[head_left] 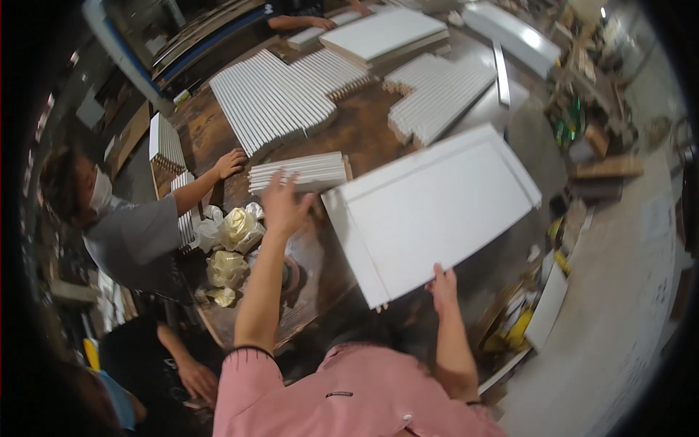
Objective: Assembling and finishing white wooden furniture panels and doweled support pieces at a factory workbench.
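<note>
A large white rectangular panel (437, 204) with a raised border lies tilted in front of me on the right side of the table. My right hand (443, 288) is closed on its near edge, thumb on top. Farther left, my left hand (284, 205) reaches out with its fingers spread at the near side of a short row of white strips (313, 171). The fingertips overlap the strips; whether they press on them I cannot tell. Crumpled pale yellow wrapping (240, 227) and a roll of tape (290, 277) sit beside my left forearm.
Long rows of white strips (269, 98) and another group (444, 95) cover the far part of the brown table (364, 120). Stacked white boards (386, 36) lie at the back. Co-workers stand left and far; one person's hand (230, 163) rests near the strips. Scraps fill the right side.
</note>
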Available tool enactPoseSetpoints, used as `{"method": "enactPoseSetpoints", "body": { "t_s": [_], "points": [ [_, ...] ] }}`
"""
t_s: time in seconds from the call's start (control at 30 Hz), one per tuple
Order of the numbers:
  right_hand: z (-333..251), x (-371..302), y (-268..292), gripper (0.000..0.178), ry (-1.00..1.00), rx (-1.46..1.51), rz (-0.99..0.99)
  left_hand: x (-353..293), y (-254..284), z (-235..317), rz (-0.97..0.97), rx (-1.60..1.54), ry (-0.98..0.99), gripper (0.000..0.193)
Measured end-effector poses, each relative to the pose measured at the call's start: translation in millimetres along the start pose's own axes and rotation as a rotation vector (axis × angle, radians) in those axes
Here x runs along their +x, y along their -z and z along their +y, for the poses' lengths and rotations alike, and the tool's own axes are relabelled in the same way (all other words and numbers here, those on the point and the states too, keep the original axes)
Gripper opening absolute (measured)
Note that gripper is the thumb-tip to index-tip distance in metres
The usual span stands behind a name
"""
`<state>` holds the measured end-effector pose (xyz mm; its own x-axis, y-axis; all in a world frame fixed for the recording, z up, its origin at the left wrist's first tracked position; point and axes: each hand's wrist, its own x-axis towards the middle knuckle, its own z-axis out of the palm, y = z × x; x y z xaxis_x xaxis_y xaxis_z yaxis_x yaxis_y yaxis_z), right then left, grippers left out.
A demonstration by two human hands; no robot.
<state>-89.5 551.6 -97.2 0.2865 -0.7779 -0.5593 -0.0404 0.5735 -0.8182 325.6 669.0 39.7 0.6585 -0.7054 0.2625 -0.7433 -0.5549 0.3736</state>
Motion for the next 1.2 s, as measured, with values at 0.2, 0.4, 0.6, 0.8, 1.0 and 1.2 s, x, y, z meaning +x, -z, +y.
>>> {"method": "enactPoseSetpoints", "body": {
  "t_s": [0.2,0.4,0.6,0.8,1.0,1.2],
  "points": [
    [-9.8,15.3,6.3,0.038,-0.009,0.045,0.018,-195.6,25.0,-36.7,0.165,0.042,0.364,0.08],
    [1.1,-28.5,28.8,0.046,0.039,0.068,0.256,-235.9,39.8,-30.6,-0.033,-0.06,0.62,0.083],
    [24.7,-110.2,8.7,0.026,0.207,-0.006,0.197,-249.1,42.5,-8.5,-0.017,-0.299,0.559,0.067],
    [-45.0,-187.0,-74.4,0.086,0.251,0.018,-0.294,-244.3,33.9,95.2,-0.24,-0.412,-0.021,0.064],
    [-47.2,-161.9,-39.0,0.043,0.149,0.508,0.228,-221.0,23.4,179.2,-0.608,-0.515,-0.803,0.056],
    [61.6,-146.0,20.3,0.031,0.114,0.729,0.242,-117.2,-81.4,136.9,-0.326,-0.113,-0.552,0.062]
  ]
}}
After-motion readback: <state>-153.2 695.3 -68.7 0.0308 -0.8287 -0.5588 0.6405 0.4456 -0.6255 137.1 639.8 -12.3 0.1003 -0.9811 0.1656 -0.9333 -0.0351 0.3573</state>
